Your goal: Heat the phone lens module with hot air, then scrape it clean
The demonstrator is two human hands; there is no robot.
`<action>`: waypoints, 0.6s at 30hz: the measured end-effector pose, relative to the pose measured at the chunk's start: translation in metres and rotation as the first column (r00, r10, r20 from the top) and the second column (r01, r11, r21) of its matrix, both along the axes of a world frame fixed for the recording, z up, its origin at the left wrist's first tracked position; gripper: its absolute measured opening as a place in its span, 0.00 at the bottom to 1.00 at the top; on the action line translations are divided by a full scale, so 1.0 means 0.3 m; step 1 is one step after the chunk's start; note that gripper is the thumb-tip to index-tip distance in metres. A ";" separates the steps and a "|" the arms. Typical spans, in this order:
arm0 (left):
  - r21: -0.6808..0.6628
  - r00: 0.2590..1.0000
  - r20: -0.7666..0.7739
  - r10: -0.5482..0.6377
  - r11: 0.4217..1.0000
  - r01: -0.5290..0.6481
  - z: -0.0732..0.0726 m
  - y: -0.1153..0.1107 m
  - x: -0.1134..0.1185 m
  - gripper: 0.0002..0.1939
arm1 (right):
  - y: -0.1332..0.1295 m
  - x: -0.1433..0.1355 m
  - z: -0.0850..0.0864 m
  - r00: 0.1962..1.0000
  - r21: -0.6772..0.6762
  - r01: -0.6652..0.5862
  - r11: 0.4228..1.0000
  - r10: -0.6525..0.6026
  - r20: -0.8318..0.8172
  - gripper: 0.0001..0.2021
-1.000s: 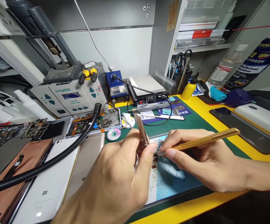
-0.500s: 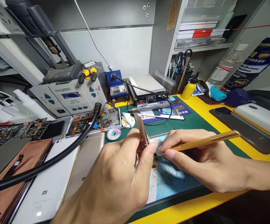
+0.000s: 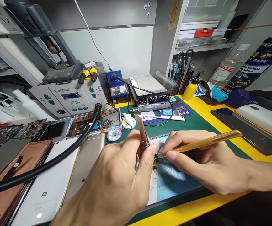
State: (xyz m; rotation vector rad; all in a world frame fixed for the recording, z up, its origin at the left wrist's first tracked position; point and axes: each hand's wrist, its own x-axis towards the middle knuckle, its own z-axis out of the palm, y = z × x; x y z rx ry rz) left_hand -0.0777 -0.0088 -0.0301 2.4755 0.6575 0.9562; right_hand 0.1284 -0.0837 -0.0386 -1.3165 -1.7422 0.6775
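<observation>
Over the pad (image 3: 173,187), our left hand (image 3: 121,169) pinches a metal tool (image 3: 141,128) while our right hand (image 3: 204,163) pinches a gold tool (image 3: 208,140) like a pencil, probably to steer it neatly.

"What colour is the mat (image 3: 189,127)?"
"Plain green, with a yellow tabletop (image 3: 198,106) around it."
"And the pen-like tool (image 3: 206,143) above the mat?"
"Gold handle, greyish tip. The slim piece (image 3: 141,127) above it is brownish pink."
"The sheet (image 3: 183,186) on the mat?"
"Part white, part bright blue."
"Left of the mat?"
"A white phone (image 3: 53,175) and a dull-gold phone (image 3: 85,166), both with dark logos."
"Past its far right corner?"
"A yellow bottle (image 3: 189,91), black-nozzled."
</observation>
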 end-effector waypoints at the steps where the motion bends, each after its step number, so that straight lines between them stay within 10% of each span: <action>1: 0.002 1.000 0.000 0.001 1.000 -0.001 0.000 0.001 0.001 0.04 | 0.000 -0.001 0.000 1.000 -0.015 0.001 1.000 -0.001 -0.009 0.08; 18: 0.009 1.000 -0.005 0.010 1.000 -0.010 0.007 -0.005 0.001 0.04 | 0.002 -0.009 0.004 0.988 -0.199 -0.005 0.980 -0.027 -0.155 0.10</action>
